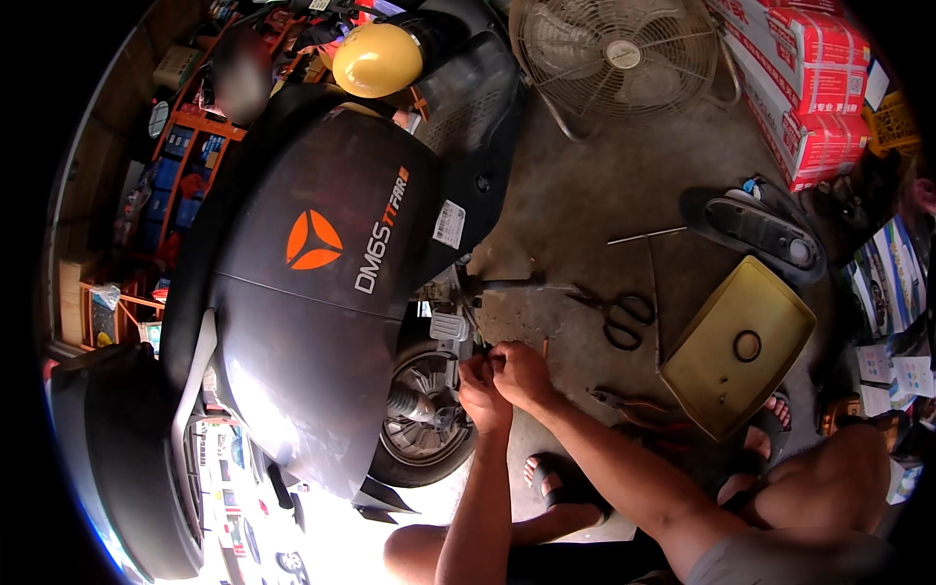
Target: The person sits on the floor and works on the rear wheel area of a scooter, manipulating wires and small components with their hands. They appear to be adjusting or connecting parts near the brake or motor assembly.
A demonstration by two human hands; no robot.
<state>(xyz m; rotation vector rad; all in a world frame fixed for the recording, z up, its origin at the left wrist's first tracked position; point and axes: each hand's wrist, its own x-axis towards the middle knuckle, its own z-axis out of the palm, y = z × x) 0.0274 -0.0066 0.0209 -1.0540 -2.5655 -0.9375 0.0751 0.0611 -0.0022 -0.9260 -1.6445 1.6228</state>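
The left hand [483, 398] and right hand [522, 375] curl together by the wheel [417, 450] of the grey scooter [322, 307]; I can't tell what either grip holds. Big letters [380, 231] and a white label [449, 224] show.

The curved plastic scooter panel [304, 317] was dark grey, its three-part round emblem [314, 252] orange; the rectangular tray [746, 304] was dull yellow, the stacked cardboard boxes [827, 144] red and white.

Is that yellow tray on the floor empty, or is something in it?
Not empty: a black ring and small bits lie in the tray.
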